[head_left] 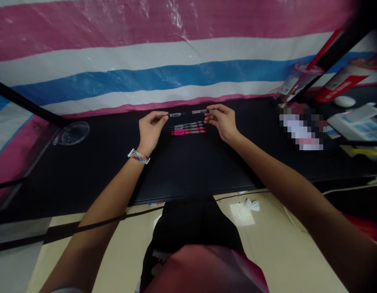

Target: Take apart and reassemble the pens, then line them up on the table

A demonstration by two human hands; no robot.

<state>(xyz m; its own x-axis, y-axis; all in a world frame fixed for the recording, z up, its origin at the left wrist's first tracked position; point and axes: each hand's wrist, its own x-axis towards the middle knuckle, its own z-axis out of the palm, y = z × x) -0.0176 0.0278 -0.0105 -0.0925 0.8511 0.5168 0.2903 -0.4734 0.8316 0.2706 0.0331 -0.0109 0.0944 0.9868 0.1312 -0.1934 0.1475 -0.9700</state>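
Above the back of the black table, my left hand pinches a short grey-and-black pen piece between thumb and fingertips. I cannot make out whether this piece is a cap or a grip. Facing it across a small gap, a slim clear pen barrel is held in the fingertips of my right hand. The two pieces are apart and roughly level. Just below them several pens lie side by side on the table: grey-and-black pens at the back and pink pens in front.
A round clear plastic lid lies left on the black table. To the right stand a cup with a red straw, a red-and-white cup, a white egg-shaped object and a light box. A striped sheet hangs behind.
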